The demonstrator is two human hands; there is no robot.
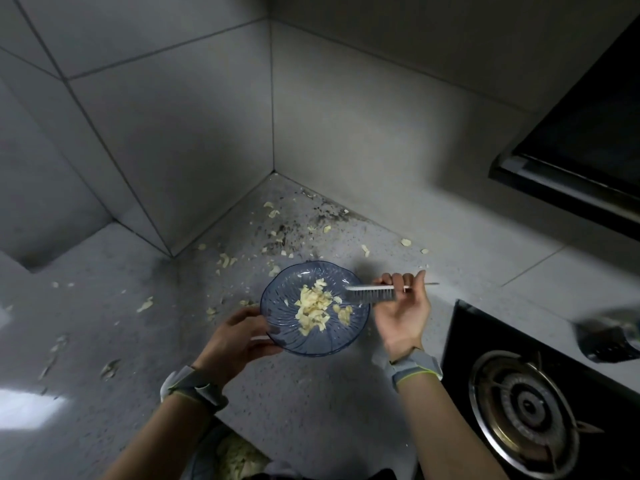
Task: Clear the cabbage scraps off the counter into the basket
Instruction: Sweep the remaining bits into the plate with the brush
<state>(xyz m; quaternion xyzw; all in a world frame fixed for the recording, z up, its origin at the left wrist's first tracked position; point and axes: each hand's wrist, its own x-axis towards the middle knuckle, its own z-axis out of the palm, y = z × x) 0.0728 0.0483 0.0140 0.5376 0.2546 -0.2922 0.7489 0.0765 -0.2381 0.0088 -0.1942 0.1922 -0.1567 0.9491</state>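
Note:
My left hand (239, 337) grips the near-left rim of a clear blue plate (277, 299), held tilted over the speckled counter (311, 393). A pile of pale cabbage scraps (313, 311) lies in the plate. My right hand (403, 313) holds a small white-handled brush (372, 293), its bristles at the plate's right rim. More cabbage scraps (225, 259) lie scattered over the counter toward the corner and to the left. Below the counter's front edge a basket (235, 457) with cabbage in it shows partly, hidden between my arms.
A black gas hob (526, 407) with a burner sits to the right. A range hood (575, 161) hangs at upper right. Tiled walls (180, 133) meet in a corner behind the plate, with dark grime (294, 230) on the counter there.

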